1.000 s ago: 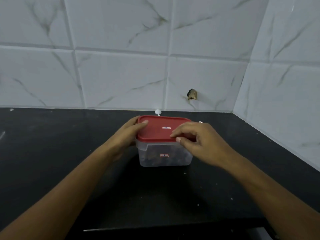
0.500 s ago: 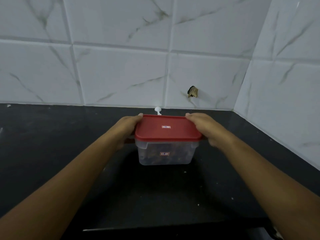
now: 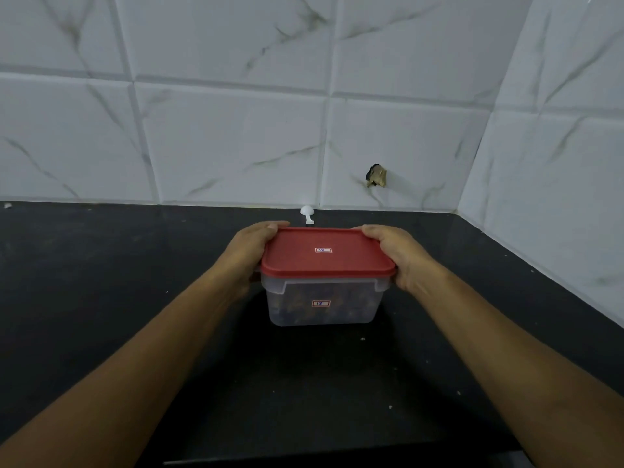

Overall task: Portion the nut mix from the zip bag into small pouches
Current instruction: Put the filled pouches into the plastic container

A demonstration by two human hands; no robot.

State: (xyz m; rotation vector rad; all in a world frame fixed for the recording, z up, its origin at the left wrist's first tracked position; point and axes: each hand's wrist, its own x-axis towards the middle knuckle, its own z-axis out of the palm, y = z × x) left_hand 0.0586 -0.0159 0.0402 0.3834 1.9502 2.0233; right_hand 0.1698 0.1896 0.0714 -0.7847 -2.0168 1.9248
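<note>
Behind the clear plastic container point(image 3: 324, 309), filling the upper half of the view: white marble-veined wall tiles point(image 3: 236, 136), turning a corner off to the container's right. Under and all round the container: a black countertop point(image 3: 84, 282), flecked with pale crumbs on the near side.

Reaching in from the near corners toward the container: left forearm point(image 3: 152, 359) and right forearm point(image 3: 489, 349), bare, both angled inward and meeting it at its two short ends.

Container itself upright, mid-counter, closed with a red lid point(image 3: 324, 261) sitting flat and square on top. Whether resting on the counter or just lifted off it, not clear.

Left hand point(image 3: 250, 251) clasped against the container's left end, fingers curled round the lid's far left corner, fingertips point(image 3: 277, 226) showing on the far rim. Right hand point(image 3: 395, 255) mirrored at the right end, fingers wrapped over the far right corner, fingertips point(image 3: 368, 228) on the rim. Thumbs hidden on both sides.

Inside the container, dimly seen through its frosted wall: brown contents point(image 3: 351, 298), lumpy, too blurred to name for sure.

Beyond the container and up to the right, a ragged dark hole point(image 3: 376, 176) in one tile. Just behind the lid's far edge, near the wall's foot, a small white spoon-shaped piece point(image 3: 307, 213). One small red-framed sticker point(image 3: 323, 250) on the lid's middle, another on the container's near wall.
</note>
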